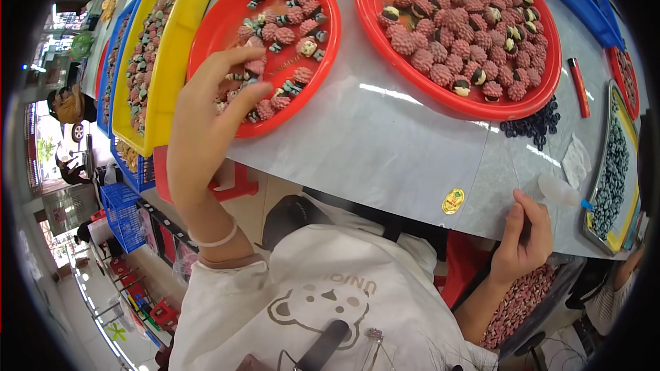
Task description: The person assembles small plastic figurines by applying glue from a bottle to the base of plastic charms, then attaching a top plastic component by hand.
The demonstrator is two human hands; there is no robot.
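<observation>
Over a round red plastic tray (333, 31), your left hand (201, 113) pinches a rounded pink piece (255, 66), likely for control; right hand (520, 244) curls, contents unclear.

Grey tabletop (344, 158), white glare streaks across it. Pale floor (275, 192) below, red stool (245, 180) near the edge. From where I'm standing: blue basket (124, 216) off left, bright opening (45, 150) beyond, greenery outside. Far details too small.
</observation>
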